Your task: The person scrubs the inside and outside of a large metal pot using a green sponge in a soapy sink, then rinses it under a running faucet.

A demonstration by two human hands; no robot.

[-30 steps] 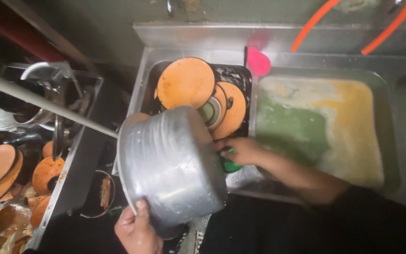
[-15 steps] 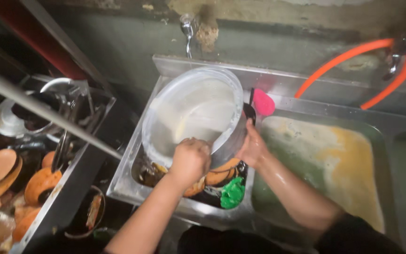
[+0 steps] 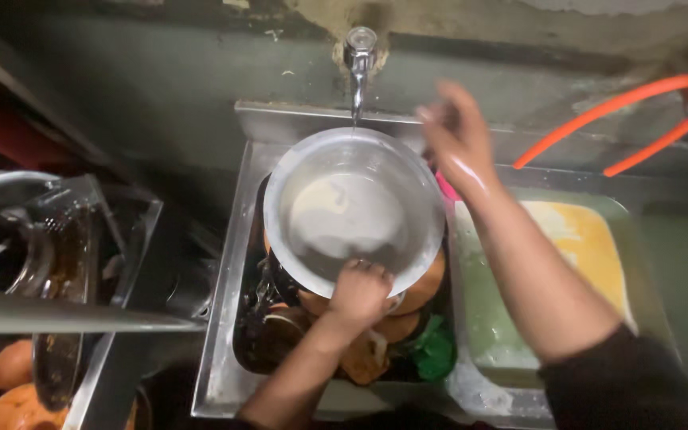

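I see the left hand (image 3: 360, 291) with fingers curled tight on the near rim of the big metal pot (image 3: 353, 211), which sits over the orange dishes (image 3: 416, 287) in the left sink (image 3: 224, 350), under the tap (image 3: 357, 52). The right hand (image 3: 459, 135), fingers loosely spread, reaches toward the tap. I judge the rinsing begins; next it must open the water.

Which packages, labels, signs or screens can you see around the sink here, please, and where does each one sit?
None show in this view: no package, label, sign or screen.
What is there: a round metal pot held at its near rim by the left hand under the tap, orange dishes beneath it in the left sink basin, the right hand raised beside the tap, and two orange hoses on the wall.
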